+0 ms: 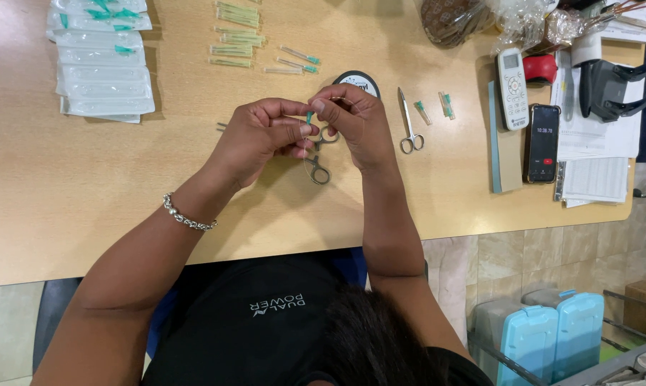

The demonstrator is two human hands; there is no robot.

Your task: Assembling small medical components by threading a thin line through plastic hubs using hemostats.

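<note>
one teal-capped needle point(309, 116) pinched by both hands' fingers point(305, 129), two scissors point(319, 161) on the table point(66, 207).

wooden table point(66, 214), scissors point(409, 129), phone point(543, 141), remote point(512, 88)

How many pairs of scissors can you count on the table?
2: one pair of scissors lies free to the right of the hands; a second pair sits partly hidden under the hands. More may be hidden.
</note>
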